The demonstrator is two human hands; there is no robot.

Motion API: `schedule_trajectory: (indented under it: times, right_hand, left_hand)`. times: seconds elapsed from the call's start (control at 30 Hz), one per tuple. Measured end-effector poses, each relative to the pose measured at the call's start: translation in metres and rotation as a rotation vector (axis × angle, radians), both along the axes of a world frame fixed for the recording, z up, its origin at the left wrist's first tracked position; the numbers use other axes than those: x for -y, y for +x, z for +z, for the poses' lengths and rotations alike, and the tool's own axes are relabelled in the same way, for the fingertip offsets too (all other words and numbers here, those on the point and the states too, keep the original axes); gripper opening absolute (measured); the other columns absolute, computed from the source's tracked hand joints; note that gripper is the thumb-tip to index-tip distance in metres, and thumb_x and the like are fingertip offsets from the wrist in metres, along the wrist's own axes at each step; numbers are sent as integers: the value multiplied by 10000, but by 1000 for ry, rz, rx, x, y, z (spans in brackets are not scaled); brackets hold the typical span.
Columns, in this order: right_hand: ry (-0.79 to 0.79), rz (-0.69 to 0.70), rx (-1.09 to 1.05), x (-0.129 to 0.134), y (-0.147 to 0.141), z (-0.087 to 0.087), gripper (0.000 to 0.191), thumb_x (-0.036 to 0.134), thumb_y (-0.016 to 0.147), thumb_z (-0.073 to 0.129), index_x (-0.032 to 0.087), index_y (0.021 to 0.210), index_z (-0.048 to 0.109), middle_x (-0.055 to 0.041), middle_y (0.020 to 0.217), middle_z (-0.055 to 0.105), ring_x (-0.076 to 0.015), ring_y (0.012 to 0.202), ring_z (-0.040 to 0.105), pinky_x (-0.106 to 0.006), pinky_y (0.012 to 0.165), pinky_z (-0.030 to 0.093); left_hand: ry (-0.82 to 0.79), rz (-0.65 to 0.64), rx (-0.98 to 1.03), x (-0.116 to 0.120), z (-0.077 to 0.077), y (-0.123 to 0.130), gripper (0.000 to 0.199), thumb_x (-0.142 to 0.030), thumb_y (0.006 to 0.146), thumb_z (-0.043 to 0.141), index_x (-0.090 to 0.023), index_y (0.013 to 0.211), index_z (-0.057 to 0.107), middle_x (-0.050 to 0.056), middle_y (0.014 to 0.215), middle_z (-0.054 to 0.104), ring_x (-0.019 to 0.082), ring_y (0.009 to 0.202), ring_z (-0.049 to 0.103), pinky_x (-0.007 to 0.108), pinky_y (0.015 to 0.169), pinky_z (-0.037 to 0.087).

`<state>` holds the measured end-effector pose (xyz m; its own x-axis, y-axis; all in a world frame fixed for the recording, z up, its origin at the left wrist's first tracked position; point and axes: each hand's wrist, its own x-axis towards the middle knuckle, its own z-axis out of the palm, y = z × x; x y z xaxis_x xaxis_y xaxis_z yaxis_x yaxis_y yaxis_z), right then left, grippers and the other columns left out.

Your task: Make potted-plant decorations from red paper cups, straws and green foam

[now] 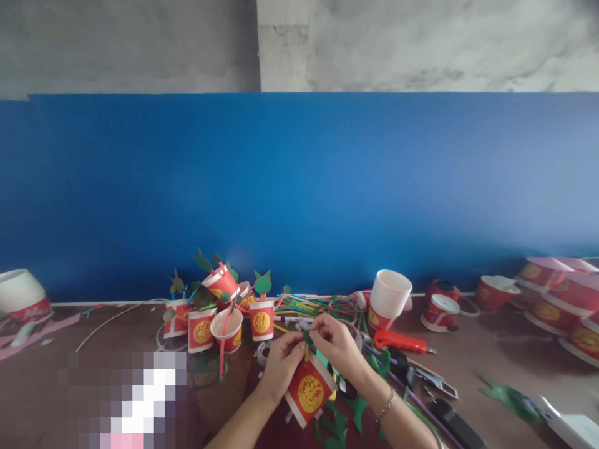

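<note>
My left hand (281,365) and my right hand (337,346) meet above a red paper cup (311,391) with a yellow printed emblem and a white rim. Fingertips of both hands pinch a small dark green paper piece (307,337). Just below it, a short yellow strip (307,353) runs down toward the cup, which hangs tilted under my fingers. How the piece joins the strip is hidden. Green paper scraps (337,424) lie below the cup.
Decorated red cups (202,330) cluster to the left, beside colourful sticks (309,305). Rightward are stacked white cups (390,293), a red-handled cutter (402,341), a black object (452,418) and more red cups (552,312). A blue panel (299,187) rises behind the table.
</note>
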<state>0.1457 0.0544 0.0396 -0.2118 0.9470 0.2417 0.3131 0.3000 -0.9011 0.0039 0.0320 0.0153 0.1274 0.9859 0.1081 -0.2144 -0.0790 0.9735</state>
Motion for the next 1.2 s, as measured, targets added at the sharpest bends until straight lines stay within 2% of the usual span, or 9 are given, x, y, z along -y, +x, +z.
schedule_trajectory:
  times: [0.23,0.33,0.4,0.53,0.67,0.8,0.9,1.03,1.2]
  right_hand:
    - [-10,69,12,4,-1,4,92,249,787,509,166,781,549,65,526,428,-92,492,387,-206,486,305]
    - [-10,49,-3,4,-1,6,172,299,825,482,161,886,565,71,527,409,-90,476,357,-203,460,277]
    - [12,7,16,4,0,8,184,325,835,477,164,862,560,67,534,417,-90,483,366,-202,464,282]
    - [1,-20,246,6,3,13,294,390,800,531,170,605,521,45,525,456,-93,505,403,-204,490,298]
    - [-21,75,547,16,1,17,233,361,675,674,182,606,541,46,555,511,-90,508,418,-200,476,249]
    - [55,97,697,24,-5,19,158,262,716,625,189,617,525,37,571,533,-100,529,452,-210,492,223]
    - [156,74,725,29,-8,24,97,201,779,542,200,682,545,19,619,572,-122,575,515,-217,516,255]
    - [311,76,687,33,-9,28,129,125,801,491,209,825,585,-26,852,627,-166,792,574,-230,659,367]
    - [413,70,717,32,-10,25,144,90,790,481,196,784,579,-34,838,606,-188,809,542,-272,706,399]
  left_hand:
    - [-53,48,25,-3,-6,1,199,-339,715,663,-148,727,611,-30,626,576,101,580,480,215,566,368]
    - [-26,69,21,-4,-7,-2,196,-331,730,647,-150,689,583,-41,601,546,92,561,454,208,554,355]
    - [-4,104,28,-5,-8,-4,208,-332,737,640,-153,665,562,-48,578,525,88,540,439,205,543,350]
    - [28,216,37,-6,-8,-8,252,-359,735,644,-157,630,537,-52,543,495,89,518,432,205,528,354]
    - [21,351,93,-8,-6,-9,263,-399,728,642,-161,665,550,-42,575,516,99,529,462,210,541,386]
    - [-2,402,97,-9,-2,-7,273,-422,718,642,-163,672,566,-31,589,539,112,544,498,220,560,414]
    - [10,469,60,-8,2,-8,269,-426,705,652,-162,684,604,-14,624,579,136,614,539,227,602,433]
    - [74,427,61,-8,2,-11,267,-415,708,655,-153,758,651,18,693,636,161,674,578,254,646,463]
    - [125,431,18,-12,-5,-16,277,-413,714,653,-158,817,685,34,736,670,183,736,609,270,686,482]
